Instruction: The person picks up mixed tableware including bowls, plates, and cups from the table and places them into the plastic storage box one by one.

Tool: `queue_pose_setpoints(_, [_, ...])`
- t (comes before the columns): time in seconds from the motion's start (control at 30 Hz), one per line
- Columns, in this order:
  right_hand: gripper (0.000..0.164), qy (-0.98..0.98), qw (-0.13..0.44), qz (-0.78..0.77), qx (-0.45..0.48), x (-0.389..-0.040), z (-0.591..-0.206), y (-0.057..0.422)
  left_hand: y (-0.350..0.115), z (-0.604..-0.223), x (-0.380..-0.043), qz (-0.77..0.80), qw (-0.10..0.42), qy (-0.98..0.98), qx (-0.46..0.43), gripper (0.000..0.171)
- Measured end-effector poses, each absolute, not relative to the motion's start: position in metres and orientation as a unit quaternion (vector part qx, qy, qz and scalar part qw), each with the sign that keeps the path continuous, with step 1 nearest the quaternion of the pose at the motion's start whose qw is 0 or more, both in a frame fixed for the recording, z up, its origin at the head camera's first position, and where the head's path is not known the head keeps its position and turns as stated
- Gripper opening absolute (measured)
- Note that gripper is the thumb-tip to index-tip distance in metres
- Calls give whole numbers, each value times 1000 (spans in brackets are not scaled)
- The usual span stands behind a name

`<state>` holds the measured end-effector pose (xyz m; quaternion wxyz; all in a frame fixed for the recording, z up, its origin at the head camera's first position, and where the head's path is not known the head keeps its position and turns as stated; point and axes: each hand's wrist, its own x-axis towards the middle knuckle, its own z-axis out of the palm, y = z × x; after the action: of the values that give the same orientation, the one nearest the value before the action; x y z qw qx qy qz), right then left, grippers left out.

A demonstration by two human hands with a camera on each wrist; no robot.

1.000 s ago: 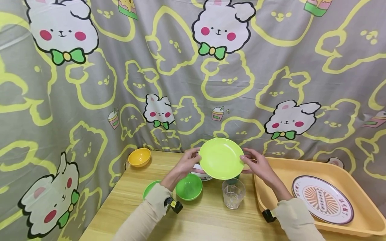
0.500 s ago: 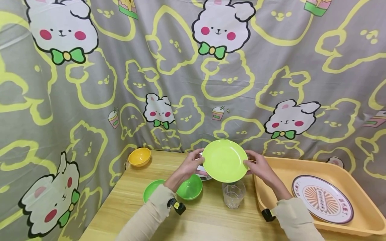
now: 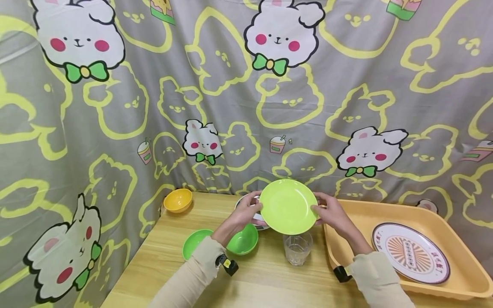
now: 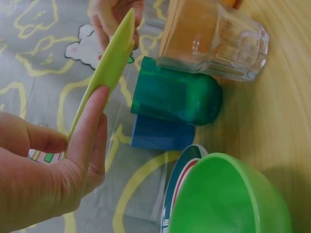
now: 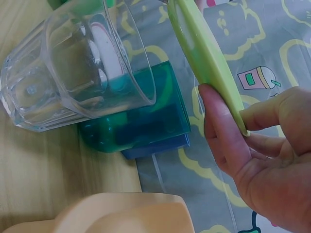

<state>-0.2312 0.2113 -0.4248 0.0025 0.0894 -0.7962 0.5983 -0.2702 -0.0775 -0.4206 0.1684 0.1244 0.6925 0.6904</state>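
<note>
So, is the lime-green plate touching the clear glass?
Apart. The right wrist view shows patterned curtain between the lime-green plate and the rim of the clear glass, though they overlap in the head view.

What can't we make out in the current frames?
Full shape of the blue object: left wrist view, overlapped by the green cup.
Pattern of the back plate: head view, blocked by the left hand and lime plate; left wrist view, by the front green bowl.
Right side of the left green bowl: head view, behind the left sleeve.
Centre lettering on the tray plate: head view, too small.
</note>
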Motion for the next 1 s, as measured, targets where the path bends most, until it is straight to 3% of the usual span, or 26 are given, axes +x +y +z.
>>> queue_pose_setpoints(0.6, [53,-798,28,596,83,-229,-423,213,-72,-423,-272,683,162,701,122,53])
queue_pose_setpoints(0.77, [52,-807,37,584,81,-227,-417,216,-76,-421,-275,673,160,706,151,45])
queue_pose_setpoints(1.0, [51,-822,47,563,73,-224,-410,223,-87,-426,-286,636,117,745,166,37])
